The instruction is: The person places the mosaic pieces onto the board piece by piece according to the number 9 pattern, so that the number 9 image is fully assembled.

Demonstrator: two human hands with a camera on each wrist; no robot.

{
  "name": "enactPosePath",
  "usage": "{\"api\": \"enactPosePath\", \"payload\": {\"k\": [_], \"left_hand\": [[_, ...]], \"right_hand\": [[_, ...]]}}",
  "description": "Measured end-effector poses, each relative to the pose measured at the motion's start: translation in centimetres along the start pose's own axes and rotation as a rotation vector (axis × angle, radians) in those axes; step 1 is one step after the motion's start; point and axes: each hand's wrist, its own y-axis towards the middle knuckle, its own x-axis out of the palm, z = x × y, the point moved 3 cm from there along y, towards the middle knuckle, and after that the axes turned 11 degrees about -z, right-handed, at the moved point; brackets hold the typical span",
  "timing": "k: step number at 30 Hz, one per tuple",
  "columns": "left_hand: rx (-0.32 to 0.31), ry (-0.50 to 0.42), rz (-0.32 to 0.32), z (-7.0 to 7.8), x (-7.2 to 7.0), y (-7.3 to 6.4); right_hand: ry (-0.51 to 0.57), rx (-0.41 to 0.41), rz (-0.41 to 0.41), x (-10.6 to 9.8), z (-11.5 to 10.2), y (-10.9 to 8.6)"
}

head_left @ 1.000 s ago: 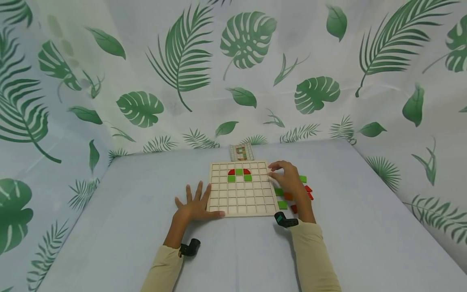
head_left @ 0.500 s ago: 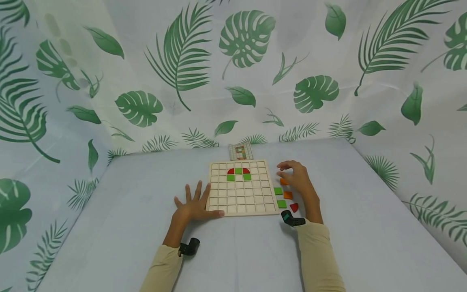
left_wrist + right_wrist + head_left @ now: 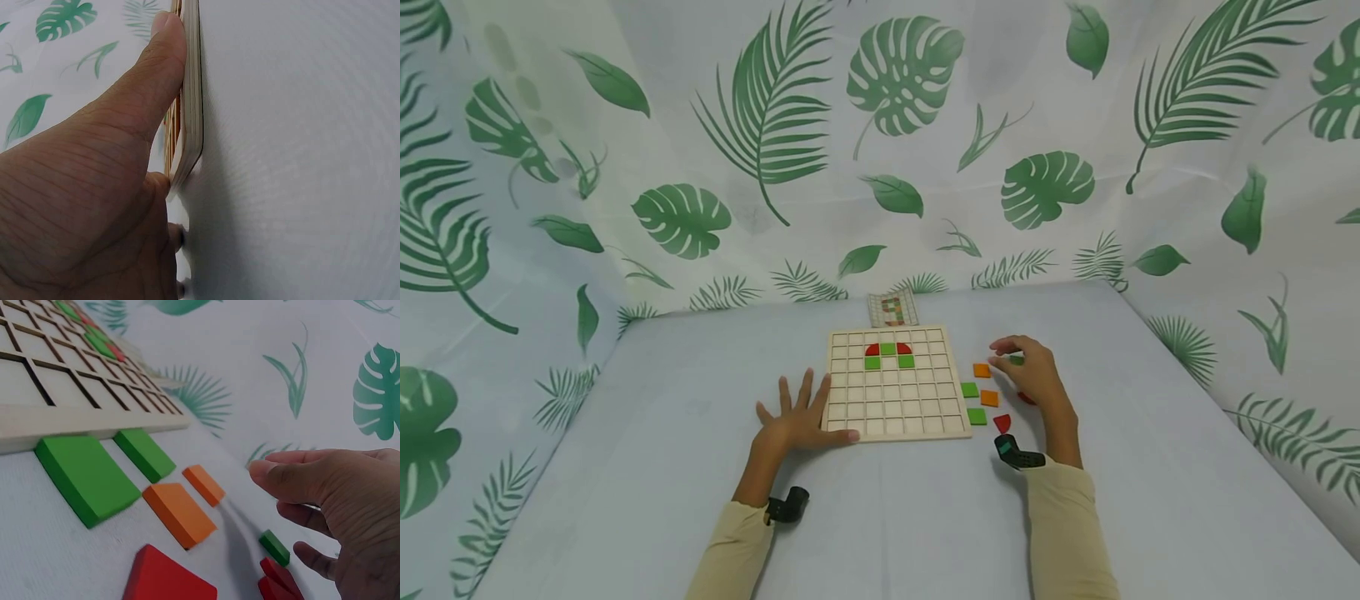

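Spread wide, the left hand (image 3: 793,427) pressed the near corner of the gridded board (image 3: 897,392) between the hands, apparently to steady it, while the right hand (image 3: 1037,375), narrowly curved and seemingly empty, hovered by loose tiles (image 3: 989,398) within easy reach.

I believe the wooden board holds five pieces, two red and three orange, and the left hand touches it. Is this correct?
Not fully: in the head view, three green pieces, not orange ones, sit in the wooden board with the two red pieces. The left hand does touch it.
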Motion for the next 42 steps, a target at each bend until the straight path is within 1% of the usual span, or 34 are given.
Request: {"api": "enactPosePath", "payload": {"k": [5,9,13,17,21,23,27,33,42], "left_hand": [[-0.005,0.005,-0.004,0.1,0.0,0.0],[-0.012,0.011,-0.006,0.0,0.0,-0.1],[-0.014,0.015,-0.006,-0.1,0.0,-0.1],[-0.009,0.017,-0.002,-0.1,0.0,0.0],[-0.009,0.016,0.001,-0.2,-0.1,0.0],[-0.008,0.011,0.002,-0.2,-0.1,0.0],[-0.009,0.007,-0.002,-0.1,-0.1,-0.1],[-0.006,-0.005,-0.003,-0.1,0.0,0.0],[0.002,-0.005,0.001,0.1,0.0,-0.1]], "right_hand": [[0.006,0.024,0.005,-0.4,0.8,-0.5],[0.002,0.019,0.006,-0.7,1.4,-0.7],[-0.004,0.032,-0.004,-1.1,1.8,-0.9],[-0.004,0.057,-0.024,-1.6,1.9,-1.2],[0.009,0.103,-0.058,-2.1,2.0,-1.6],[0.008,0.110,-0.075,-2.3,2.1,-1.9],[-0.011,0.102,-0.106,-2.7,2.3,-2.3],[-0.050,0.111,-0.156,-3.3,2.9,-2.7],[-0.049,0.074,-0.223,-3.7,3.6,-2.5]]}}
